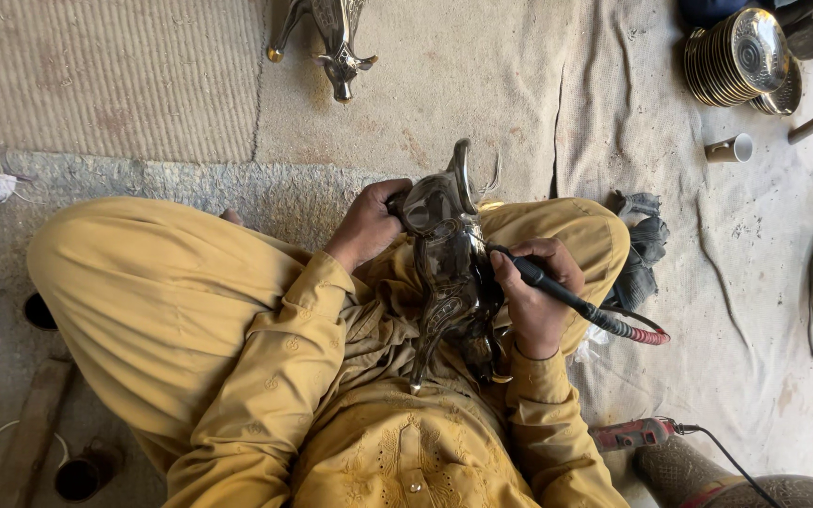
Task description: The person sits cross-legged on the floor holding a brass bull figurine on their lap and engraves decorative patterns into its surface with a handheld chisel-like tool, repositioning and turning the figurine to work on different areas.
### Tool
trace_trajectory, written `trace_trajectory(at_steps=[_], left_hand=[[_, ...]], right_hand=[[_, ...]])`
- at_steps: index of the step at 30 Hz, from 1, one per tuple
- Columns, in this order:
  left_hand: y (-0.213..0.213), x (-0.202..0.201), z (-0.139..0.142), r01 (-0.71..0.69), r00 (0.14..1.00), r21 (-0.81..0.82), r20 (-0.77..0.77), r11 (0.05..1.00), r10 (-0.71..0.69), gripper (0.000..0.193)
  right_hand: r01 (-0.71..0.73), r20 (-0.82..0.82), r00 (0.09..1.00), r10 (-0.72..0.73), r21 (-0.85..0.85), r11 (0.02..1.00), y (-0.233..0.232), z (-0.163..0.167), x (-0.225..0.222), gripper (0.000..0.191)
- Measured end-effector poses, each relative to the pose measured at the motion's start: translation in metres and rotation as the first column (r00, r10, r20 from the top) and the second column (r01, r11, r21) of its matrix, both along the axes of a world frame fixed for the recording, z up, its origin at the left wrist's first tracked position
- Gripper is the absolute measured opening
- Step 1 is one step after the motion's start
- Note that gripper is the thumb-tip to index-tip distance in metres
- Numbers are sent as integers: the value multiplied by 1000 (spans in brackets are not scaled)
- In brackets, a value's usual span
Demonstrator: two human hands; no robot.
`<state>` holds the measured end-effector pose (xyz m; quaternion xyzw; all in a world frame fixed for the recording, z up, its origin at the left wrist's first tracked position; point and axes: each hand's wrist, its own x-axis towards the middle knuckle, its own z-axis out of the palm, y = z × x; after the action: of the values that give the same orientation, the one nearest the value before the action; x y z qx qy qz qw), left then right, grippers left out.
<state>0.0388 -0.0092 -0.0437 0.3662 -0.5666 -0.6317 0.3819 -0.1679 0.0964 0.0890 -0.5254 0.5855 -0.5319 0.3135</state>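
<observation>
On worn floor matting [444, 75], left hand [366, 226] gripping metal animal figure [449, 263], right hand [534, 301] closed around engraving pen [557, 292], perhaps touching it.

Mustard-yellow embroidered clothing [265, 376], dark silvery metal animal figure [449, 263], black engraving pen [543, 280] with red-striped cable, brassy patterned plates [736, 56] upper right, beige floor cloth [482, 75]

Head view: worn on the person's head, facing straight down, close over lap and both hands.
Reach: takes in surrounding floor mats.
Shared views: only one.
</observation>
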Motion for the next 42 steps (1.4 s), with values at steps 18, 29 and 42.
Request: trace_trajectory(at_steps=[18, 29, 42], left_hand=[[0, 0, 9, -7, 1000, -5, 30, 1000, 7, 2], [-1, -2, 8, -17, 1000, -15, -2, 1000, 17, 4], [-2, -1, 11, -9, 1000, -21, 21, 1000, 9, 5]], right_hand=[[28, 22, 999, -28, -34, 999, -6, -5, 2, 17], [23, 57, 998, -23, -11, 1000, -7, -5, -1, 17], [26, 58, 998, -27, 19, 999, -8, -5, -2, 18]])
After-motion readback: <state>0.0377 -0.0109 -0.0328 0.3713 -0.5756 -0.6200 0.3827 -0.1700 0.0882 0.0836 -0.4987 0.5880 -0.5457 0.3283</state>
